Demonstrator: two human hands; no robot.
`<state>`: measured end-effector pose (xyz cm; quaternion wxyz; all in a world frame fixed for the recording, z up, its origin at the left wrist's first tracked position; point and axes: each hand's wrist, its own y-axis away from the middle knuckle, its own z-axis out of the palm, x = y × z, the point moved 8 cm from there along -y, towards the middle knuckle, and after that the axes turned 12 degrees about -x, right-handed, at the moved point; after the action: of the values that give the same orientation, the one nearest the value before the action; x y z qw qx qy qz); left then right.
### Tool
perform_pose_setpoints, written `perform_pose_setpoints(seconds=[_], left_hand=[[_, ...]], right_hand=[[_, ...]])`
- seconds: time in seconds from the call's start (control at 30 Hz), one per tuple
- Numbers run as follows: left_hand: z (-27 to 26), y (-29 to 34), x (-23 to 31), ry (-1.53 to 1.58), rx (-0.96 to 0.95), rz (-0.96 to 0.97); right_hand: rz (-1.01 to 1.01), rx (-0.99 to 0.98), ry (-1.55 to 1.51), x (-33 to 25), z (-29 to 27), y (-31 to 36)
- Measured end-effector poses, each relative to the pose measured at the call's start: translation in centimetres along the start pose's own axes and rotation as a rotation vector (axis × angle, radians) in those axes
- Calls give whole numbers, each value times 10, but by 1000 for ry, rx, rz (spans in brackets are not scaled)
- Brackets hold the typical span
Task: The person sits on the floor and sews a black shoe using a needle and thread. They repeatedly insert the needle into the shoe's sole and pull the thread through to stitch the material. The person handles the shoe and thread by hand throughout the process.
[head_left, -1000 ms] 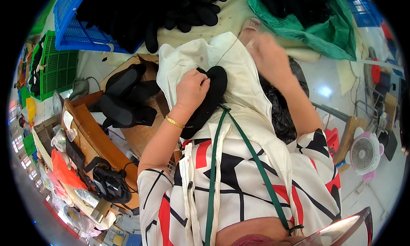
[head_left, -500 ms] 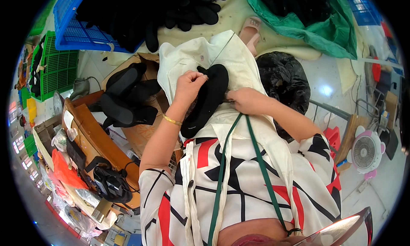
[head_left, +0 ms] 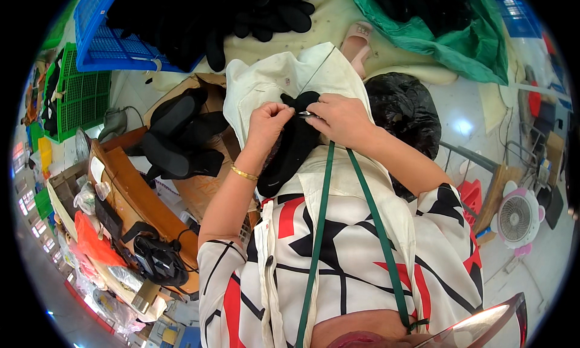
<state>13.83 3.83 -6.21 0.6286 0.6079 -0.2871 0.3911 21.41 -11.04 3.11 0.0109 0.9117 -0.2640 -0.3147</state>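
A black shoe-shaped piece (head_left: pixel 284 161) of soft material lies on the cream apron (head_left: pixel 269 76) over my lap, slanting from lower left to upper right. My left hand (head_left: pixel 270 123) is closed in a pinch at its upper left edge; what the fingertips hold is too small to make out. Just right of them, my right hand (head_left: pixel 343 119) grips small metal thread snips (head_left: pixel 306 114), mostly hidden by the fingers. Their pointed tip lies close to my left fingertips, over the shoe piece. Green cords (head_left: pixel 319 227) run from the neck down to below my right hand.
Several similar black pieces (head_left: pixel 175 133) sit in a cardboard box on the left. A blue crate (head_left: pixel 96 57) heaped with black pieces and a green sack (head_left: pixel 483 55) stand ahead. A black plastic bag (head_left: pixel 402 112) is right of my lap, with a fan (head_left: pixel 518 212) beyond.
My right hand has moved up and left from the shoe piece's right side to its upper part, bringing the snips into view beside my left fingertips. The left hand has hardly moved.
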Motion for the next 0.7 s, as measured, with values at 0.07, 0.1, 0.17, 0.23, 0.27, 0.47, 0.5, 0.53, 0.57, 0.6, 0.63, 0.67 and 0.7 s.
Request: perform_pose_setpoints(seconds=[0.07,0.1,0.17,0.23,0.27,0.47,0.5,0.53,0.57,0.6,0.63,0.67,0.7], left_hand=[[0,1,0,14,4,-7],[0,1,-1,22,5,-10],[0,0,-2,18,-1,-15],[0,0,-3,21,-2,-18],[0,0,-2,25,-2,-18],[2,-1,-1,38,-2,-14],[1,-1,-2,39,-2,-12],[1,-1,-2,32,-2,-10],[1,-1,-2,25,-1,-8],[1,-1,-3,18,0,-5],[1,-1,-3,16,3,-5],[1,0,-4,14,7,-4],[1,0,-3,12,7,-2]], right_hand=[[-5,2,39,-1,5,-4],[-10,7,51,-1,7,-6],[-20,19,74,-2,10,-7],[-15,14,81,-3,10,-9],[-12,11,85,-3,10,-9],[-17,-7,93,-2,12,-12],[-21,-6,94,-3,12,-13],[-25,-5,95,-4,12,-13],[-29,-4,96,-5,11,-14],[-28,-8,97,-5,12,-14],[-27,-12,98,-6,12,-15],[-26,-15,99,-6,13,-15],[-30,-6,99,-6,13,-15]])
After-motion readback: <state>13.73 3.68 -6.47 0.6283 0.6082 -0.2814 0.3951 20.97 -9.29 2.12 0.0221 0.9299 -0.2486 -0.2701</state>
